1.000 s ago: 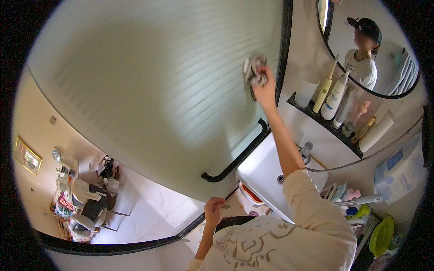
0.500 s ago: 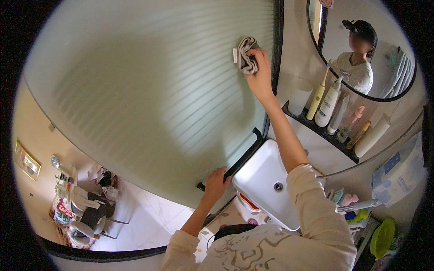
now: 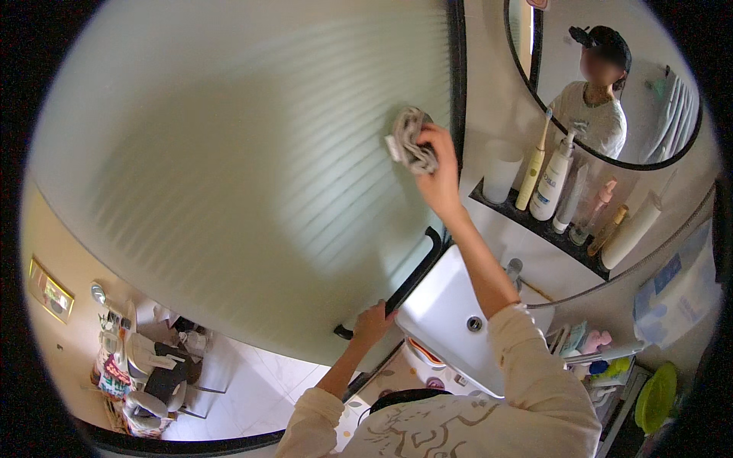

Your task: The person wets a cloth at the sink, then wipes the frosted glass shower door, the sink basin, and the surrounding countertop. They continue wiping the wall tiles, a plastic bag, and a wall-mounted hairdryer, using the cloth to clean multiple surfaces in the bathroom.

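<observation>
A crumpled grey-and-white cloth (image 3: 413, 142) with a pale tag is bunched in my right hand (image 3: 440, 169), which presses it to the frosted, ribbed glass door (image 3: 229, 198) near its dark right frame. Lower down, my left hand (image 3: 372, 322) is closed around the lower end of the door's long black handle (image 3: 416, 279). The fingers of that hand are partly hidden behind the handle.
Right of the door stands a white washbasin (image 3: 431, 313) with a tap (image 3: 515, 269). A black shelf (image 3: 489, 197) above it carries a cup, an electric toothbrush and several bottles under a round mirror (image 3: 527, 84). A green basin (image 3: 655, 398) sits at the lower right.
My right hand has slid down the glass with the cloth, which now sits lower beside the frame. The left hand stays on the handle. The view has shifted slightly.
</observation>
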Available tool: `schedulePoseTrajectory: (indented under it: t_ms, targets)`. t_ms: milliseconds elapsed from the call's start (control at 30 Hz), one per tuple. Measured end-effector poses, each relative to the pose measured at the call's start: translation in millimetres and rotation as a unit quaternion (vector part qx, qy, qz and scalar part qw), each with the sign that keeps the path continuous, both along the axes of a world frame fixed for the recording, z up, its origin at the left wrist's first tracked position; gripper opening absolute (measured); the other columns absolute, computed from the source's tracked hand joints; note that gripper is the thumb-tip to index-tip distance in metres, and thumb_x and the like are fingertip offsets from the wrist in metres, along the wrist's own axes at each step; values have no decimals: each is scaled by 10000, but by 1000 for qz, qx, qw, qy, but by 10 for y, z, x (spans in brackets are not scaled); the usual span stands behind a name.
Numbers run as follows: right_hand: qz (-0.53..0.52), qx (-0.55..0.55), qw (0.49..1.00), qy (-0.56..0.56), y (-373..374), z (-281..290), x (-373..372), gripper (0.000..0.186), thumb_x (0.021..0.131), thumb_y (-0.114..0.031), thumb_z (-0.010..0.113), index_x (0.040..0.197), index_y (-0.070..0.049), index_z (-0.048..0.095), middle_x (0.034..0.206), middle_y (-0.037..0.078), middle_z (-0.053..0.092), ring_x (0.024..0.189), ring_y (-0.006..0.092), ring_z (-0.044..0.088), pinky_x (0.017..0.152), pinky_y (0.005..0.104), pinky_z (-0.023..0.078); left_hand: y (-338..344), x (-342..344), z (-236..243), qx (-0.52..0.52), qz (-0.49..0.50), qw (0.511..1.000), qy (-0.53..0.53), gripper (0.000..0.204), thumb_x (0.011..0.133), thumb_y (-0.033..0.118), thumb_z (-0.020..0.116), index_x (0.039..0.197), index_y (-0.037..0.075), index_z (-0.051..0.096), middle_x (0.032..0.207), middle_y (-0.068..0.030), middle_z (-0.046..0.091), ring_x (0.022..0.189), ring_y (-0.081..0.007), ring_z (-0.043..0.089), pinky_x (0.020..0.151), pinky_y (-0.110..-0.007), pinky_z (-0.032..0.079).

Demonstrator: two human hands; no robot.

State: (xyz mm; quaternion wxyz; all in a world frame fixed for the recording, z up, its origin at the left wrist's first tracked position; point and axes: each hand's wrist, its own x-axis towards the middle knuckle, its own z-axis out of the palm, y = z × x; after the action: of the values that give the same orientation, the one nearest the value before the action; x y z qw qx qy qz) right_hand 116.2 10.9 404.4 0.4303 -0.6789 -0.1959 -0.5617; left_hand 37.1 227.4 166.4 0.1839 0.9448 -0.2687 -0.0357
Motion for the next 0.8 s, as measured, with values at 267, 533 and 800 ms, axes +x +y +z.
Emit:
schedulePoseTrajectory:
  t_ms: [267,533,800]
  targets:
    - [-108,51,992,46,295,-1094,7,343,560,111,538,860,-46,483,957,136,518,907,339,478,801,375,375,-23,4,-31,38,-4,998,-41,454,855,457,440,866,6,484,690,-184,586,641,-351,605,577,-435,497]
    - [-42,208,976,41,-177,-924,258,367,639,131,443,969,-29,459,889,59,481,833,150,472,770,233,382,-27,38,-77,72,-5,996,-45,472,858,463,431,881,-5,491,666,-172,589,595,-333,608,530,-405,502]
    - [-235,59,970,-21,-433,-547,733,438,592,25,559,1021,-17,478,1022,187,499,980,375,457,862,373,366,-23,11,-41,54,4,998,-32,473,853,469,438,905,2,492,699,-175,597,659,-330,614,583,-430,502]
